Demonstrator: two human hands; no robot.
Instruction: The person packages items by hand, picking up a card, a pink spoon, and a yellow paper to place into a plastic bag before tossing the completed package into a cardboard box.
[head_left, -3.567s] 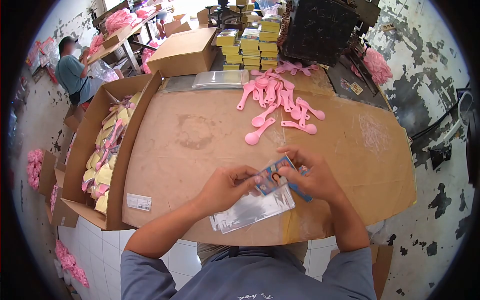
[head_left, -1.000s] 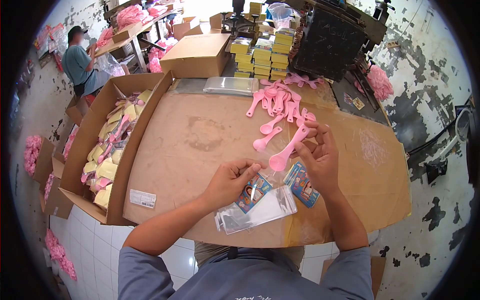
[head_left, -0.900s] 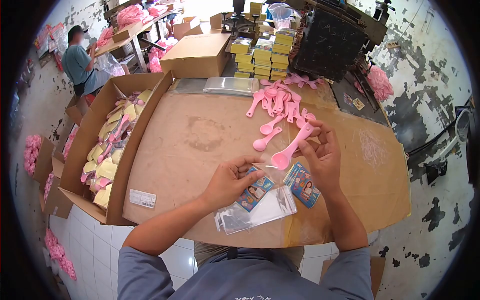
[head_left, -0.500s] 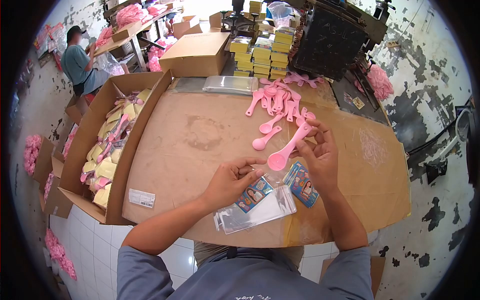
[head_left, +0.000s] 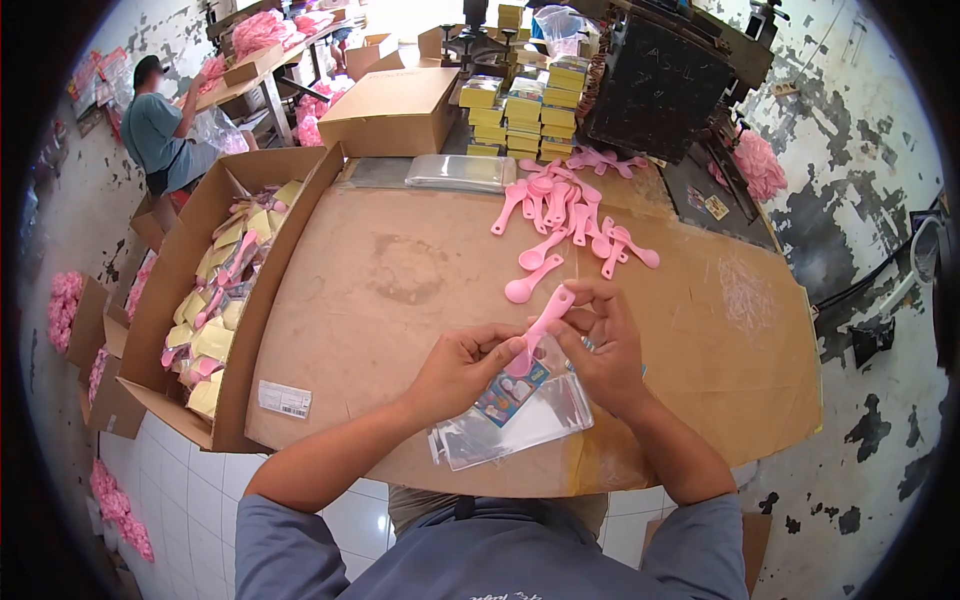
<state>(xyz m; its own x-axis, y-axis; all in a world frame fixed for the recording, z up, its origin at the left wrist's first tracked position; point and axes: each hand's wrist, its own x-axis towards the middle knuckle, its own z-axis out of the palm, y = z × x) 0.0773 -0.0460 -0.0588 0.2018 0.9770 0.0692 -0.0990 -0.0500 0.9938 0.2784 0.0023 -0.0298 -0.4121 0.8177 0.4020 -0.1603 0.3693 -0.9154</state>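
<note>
My right hand (head_left: 605, 345) pinches the handle of a pink measuring spoon (head_left: 545, 325), its bowl pointing down toward my left hand. My left hand (head_left: 465, 372) is closed on the upper edge of a clear plastic bag (head_left: 548, 357), thumb right beside the spoon's bowl. A printed blue card (head_left: 512, 397) shows in the bag below the bowl. Under it lies a stack of clear plastic bags (head_left: 520, 440) on the cardboard-covered table (head_left: 350, 330). More printed cards are mostly hidden behind my right hand. Past my hands lies a pile of pink spoons (head_left: 560, 200).
An open carton (head_left: 290, 250) of packed spoons and cards stands left. Behind are a closed box (head_left: 390, 105), stacked cards (head_left: 525, 105), a bundle of clear bags (head_left: 460, 172) and a dark machine (head_left: 655, 85). A person (head_left: 155, 130) is at another table, back left.
My right hand has brought the pink measuring spoon down and left, its bowl now at my left hand over the card. My left hand has barely moved.
</note>
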